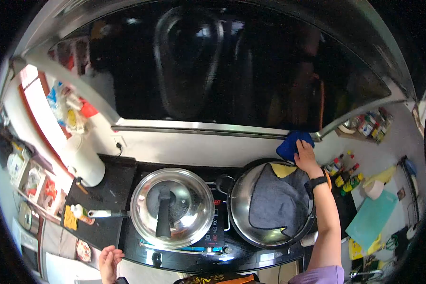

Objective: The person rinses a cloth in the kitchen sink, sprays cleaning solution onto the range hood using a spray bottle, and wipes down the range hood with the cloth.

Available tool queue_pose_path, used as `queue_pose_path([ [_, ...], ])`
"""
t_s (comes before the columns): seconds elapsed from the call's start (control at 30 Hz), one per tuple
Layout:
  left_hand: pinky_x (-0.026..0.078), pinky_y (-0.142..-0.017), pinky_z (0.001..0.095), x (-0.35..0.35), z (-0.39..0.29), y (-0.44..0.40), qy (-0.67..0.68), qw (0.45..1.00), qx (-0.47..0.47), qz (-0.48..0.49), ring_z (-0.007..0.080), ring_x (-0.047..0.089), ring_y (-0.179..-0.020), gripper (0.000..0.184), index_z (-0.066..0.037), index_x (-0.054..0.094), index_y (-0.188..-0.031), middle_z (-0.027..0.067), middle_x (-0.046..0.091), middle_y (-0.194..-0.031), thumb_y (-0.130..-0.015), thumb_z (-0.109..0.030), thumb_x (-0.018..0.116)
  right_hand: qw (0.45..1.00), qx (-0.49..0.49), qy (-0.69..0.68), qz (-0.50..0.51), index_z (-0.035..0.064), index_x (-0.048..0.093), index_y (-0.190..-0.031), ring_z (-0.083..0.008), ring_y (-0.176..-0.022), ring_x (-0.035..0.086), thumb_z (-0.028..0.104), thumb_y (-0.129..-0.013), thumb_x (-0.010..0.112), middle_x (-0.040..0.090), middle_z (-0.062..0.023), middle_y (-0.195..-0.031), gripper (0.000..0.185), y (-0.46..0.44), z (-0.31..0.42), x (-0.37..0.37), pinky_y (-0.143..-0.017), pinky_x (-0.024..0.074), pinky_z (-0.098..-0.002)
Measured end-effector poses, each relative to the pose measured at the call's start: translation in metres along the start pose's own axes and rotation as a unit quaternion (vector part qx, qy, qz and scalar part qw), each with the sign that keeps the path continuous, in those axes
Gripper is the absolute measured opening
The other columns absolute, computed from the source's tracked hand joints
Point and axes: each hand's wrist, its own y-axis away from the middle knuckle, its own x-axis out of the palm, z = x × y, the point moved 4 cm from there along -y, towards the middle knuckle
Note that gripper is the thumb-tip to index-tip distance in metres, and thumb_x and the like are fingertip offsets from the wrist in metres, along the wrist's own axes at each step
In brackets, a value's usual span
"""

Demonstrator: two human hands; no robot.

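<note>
My right hand point(306, 157) presses a blue cloth point(288, 147) against the lower right edge of the black range hood point(251, 71), with its fingers on the fabric. Under that arm, a grey cloth with yellow corners point(281, 199) lies over the shiny lid of a large wok point(241, 203). My left hand point(110, 259) hangs near the counter's front left edge, empty, its fingers loosely apart. A pan with a domed glass-and-steel lid point(142, 208) sits on the left of the stove, its handle pointing left.
At the left stand a white canister point(87, 163), a yellow sponge point(70, 217) and a small bottle point(83, 214). On the right are sauce bottles point(352, 183), a green cutting board point(373, 218) and a spice shelf point(364, 128). The hood overhangs the stove.
</note>
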Motion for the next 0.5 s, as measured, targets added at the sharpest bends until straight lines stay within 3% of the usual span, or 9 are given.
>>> queue_pose_path([
  [0.07,0.052,-0.070,0.0263,0.004,-0.010,0.004,-0.026,0.999,-0.018,-0.027,0.0219,0.065,-0.082,0.026,-0.001,0.051,-0.113,0.0139,0.065,-0.095,-0.093,-0.017,0.052,0.999,0.020,-0.027,0.028,-0.0022,0.038,-0.131,-0.0390,-0.116,0.043,0.010,-0.076,0.058,0.046,-0.0229,-0.126,0.060,-0.011,0.030,0.000,-0.102,0.0335,-0.0437],
  [0.13,0.052,-0.071,0.0263,-0.003,-0.012,0.000,-0.025,0.999,-0.020,-0.020,0.0219,0.065,-0.084,0.027,0.000,0.051,-0.114,0.0143,0.065,-0.097,-0.093,-0.018,0.053,0.996,-0.032,-0.038,0.075,-0.0017,0.038,-0.132,-0.0387,-0.117,0.043,0.009,-0.076,0.058,0.046,-0.0225,-0.126,0.060,-0.020,0.077,-0.009,-0.102,0.0327,-0.0442],
  [0.27,0.051,-0.075,0.0278,-0.008,-0.024,-0.007,-0.007,1.000,-0.013,0.023,0.0228,0.065,-0.089,0.029,0.000,0.051,-0.115,0.0160,0.064,-0.101,-0.092,-0.017,0.055,0.984,-0.148,-0.066,0.074,0.0004,0.043,-0.128,-0.0352,-0.116,0.045,0.011,-0.075,0.059,0.048,-0.0192,-0.124,0.056,-0.053,0.205,-0.022,-0.101,0.0324,-0.0448],
  [0.5,0.049,-0.074,0.0293,-0.076,-0.032,0.015,0.012,0.999,0.005,-0.033,0.0254,0.064,-0.090,0.031,-0.001,0.051,-0.115,0.0157,0.064,-0.099,-0.091,-0.020,0.057,0.955,-0.270,-0.121,-0.006,0.0037,0.050,-0.123,-0.0312,-0.115,0.045,0.034,-0.080,0.064,0.051,-0.0158,-0.119,0.054,-0.109,0.411,-0.028,-0.099,0.0315,-0.0434],
])
